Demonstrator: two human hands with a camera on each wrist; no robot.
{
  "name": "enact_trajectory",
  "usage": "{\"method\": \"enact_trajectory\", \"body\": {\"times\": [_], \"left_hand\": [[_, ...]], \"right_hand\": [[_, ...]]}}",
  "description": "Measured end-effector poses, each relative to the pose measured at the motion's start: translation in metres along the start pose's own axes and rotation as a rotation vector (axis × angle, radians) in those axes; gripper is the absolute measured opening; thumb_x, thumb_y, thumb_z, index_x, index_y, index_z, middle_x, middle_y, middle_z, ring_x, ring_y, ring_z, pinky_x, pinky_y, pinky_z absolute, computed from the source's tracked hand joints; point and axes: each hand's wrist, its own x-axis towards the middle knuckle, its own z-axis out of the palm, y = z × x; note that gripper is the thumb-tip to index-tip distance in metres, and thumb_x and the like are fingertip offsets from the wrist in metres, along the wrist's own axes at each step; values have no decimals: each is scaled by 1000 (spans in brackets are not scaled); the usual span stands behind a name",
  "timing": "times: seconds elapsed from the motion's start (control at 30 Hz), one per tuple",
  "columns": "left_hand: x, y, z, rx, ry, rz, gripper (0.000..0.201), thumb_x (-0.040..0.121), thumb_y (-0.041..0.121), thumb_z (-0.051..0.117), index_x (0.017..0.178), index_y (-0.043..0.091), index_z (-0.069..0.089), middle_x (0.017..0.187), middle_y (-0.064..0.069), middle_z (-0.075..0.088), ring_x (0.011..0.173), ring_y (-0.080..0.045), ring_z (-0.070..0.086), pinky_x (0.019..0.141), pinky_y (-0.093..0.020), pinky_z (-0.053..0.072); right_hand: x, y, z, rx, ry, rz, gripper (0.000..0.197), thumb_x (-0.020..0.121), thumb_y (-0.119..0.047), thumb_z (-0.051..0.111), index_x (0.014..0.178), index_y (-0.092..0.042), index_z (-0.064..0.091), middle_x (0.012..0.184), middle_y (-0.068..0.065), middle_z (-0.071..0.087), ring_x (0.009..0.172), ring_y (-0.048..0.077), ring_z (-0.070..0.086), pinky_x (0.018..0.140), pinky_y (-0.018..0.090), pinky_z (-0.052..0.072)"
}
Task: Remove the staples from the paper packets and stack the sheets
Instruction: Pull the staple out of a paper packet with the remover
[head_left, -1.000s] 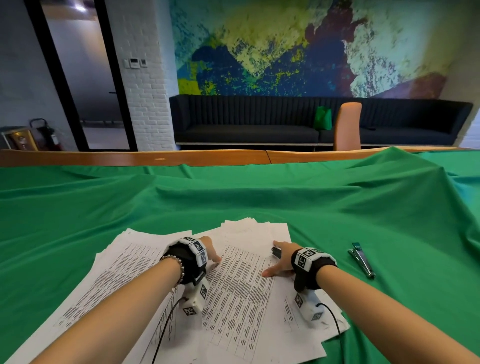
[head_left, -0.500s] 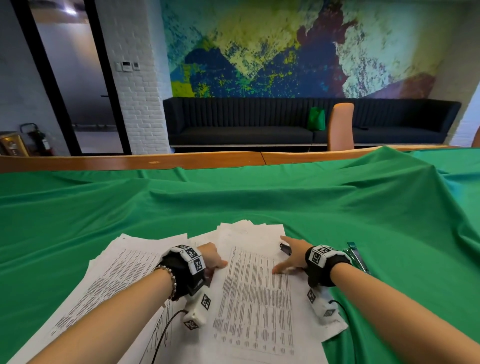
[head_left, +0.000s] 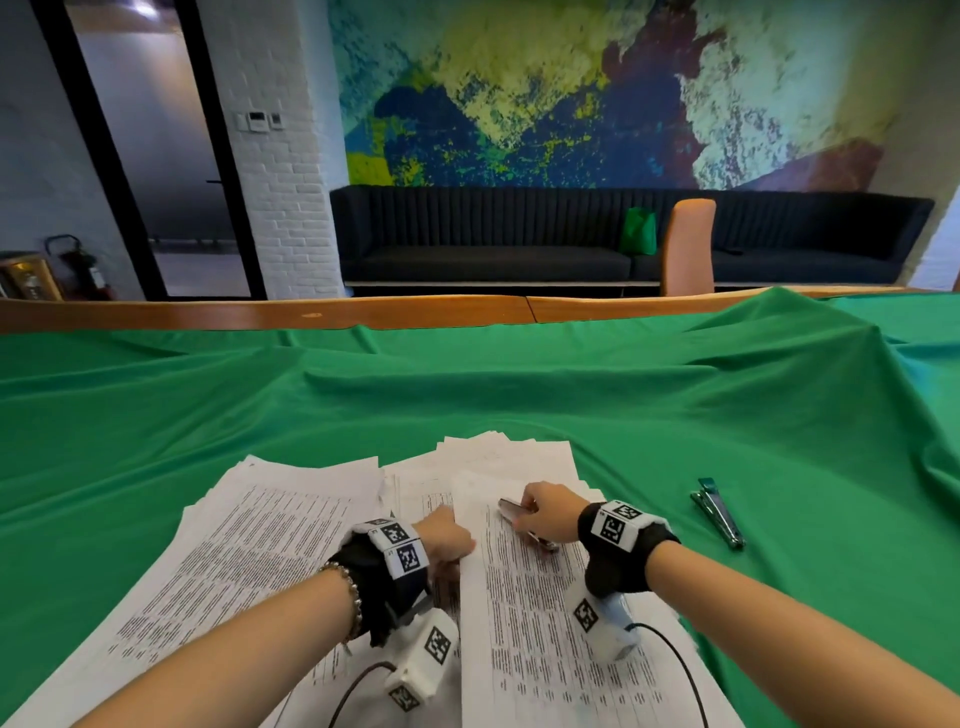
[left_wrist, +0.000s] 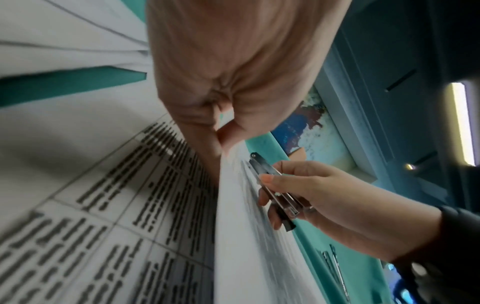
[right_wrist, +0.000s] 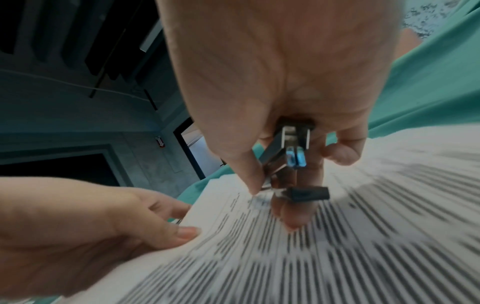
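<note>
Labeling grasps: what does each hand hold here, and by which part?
Right hand: grip around the middle of a metal staple remover, its tip toward the paper. Left hand: pinches the left edge of the top paper packet.

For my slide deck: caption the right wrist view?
Right hand grips metal staple remover over printed paper packet; left hand pinches its edge.

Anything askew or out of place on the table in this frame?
Mostly the paper: the printed sheets lie fanned in loose, overlapping piles with uneven edges, not one squared stack. A second metal tool lies unused on the wrinkled green cloth. No visible damage.
</note>
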Motion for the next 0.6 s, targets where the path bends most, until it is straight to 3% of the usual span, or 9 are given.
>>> {"method": "enact_trajectory", "body": {"times": [0.03,0.13,0.17,0.23,0.27,0.33,0.4,0.53,0.6], "left_hand": [[2,-1,-3,-18,22,5,40,80,2,56,119,1,49,109,-16,62,95,-29,65,79,-42,59],[-4,-2,-5,-184,-25,-68,20,90,-5,47,108,5,48,88,-14,60,59,-19,67,49,-33,58],[-9,-2,-3,-210,-106,-131,12,95,-2,42,102,2,51,89,-17,63,58,-21,68,51,-35,59],[-17,-4,1,-180,-260,-187,27,101,11,37,91,-2,58,100,-22,69,79,-28,70,71,-40,59],[-18,-4,2,-146,-285,-187,35,102,16,36,85,-2,60,96,-21,71,81,-27,69,70,-35,57],[-18,-2,-2,-145,-234,-161,40,103,18,37,76,-2,58,72,-15,69,63,-20,65,50,-22,51],[-17,1,-8,-174,-105,-118,31,100,12,45,75,-3,55,63,-14,64,51,-17,61,39,-20,44],[0,5,-25,-194,136,-8,16,92,14,61,97,3,51,85,-14,64,62,-20,63,40,-25,50],[7,4,-27,-88,212,48,26,88,17,67,106,11,50,99,-10,57,81,-23,62,60,-33,58]], "right_hand": [[1,-2,0,8,11,-3,25,94,-35,56,101,-10,57,94,4,57,89,25,57,71,26,39],[-1,-5,-3,48,30,-20,33,97,-42,50,95,-10,57,91,5,63,81,22,55,69,28,41],[-1,-5,-4,73,27,-20,35,97,-44,48,92,-10,56,92,7,67,78,22,56,69,28,42],[1,-5,-5,81,19,-20,35,97,-45,47,93,-11,55,96,8,69,79,22,57,70,29,43],[0,-5,-4,64,20,-18,37,97,-48,47,94,-11,54,97,8,66,81,23,56,71,29,43],[-1,-6,1,29,12,-7,47,96,-53,45,99,-8,57,99,9,64,84,23,55,72,30,42],[-1,-6,8,9,-14,-4,53,96,-53,45,106,-4,62,105,12,66,86,23,55,75,31,43],[-3,-4,16,25,-49,-32,30,94,-40,55,106,-12,58,110,10,65,91,24,58,79,29,46],[-5,-3,17,29,-90,-38,18,93,-36,57,100,-19,54,105,7,62,89,22,56,78,28,45]]}}
